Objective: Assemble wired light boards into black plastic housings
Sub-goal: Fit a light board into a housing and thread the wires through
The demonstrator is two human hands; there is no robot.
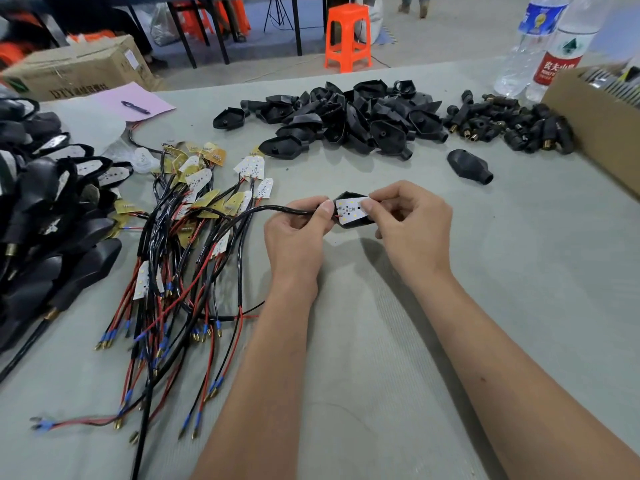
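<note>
Both hands meet above the grey table [450, 306], sharing one black housing [349, 197] with a white light board [350, 210] lying in it. The left hand [298, 233] pinches its near-left edge, where the black cable [277, 210] enters; the right hand [412, 223] presses fingertips on the board's right end. Loose housings [346, 119] are heaped beyond it.

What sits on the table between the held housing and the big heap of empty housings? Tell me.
In the head view, bare grey table separates the held housing from the heap. One lone black housing lies off to the right.
</note>
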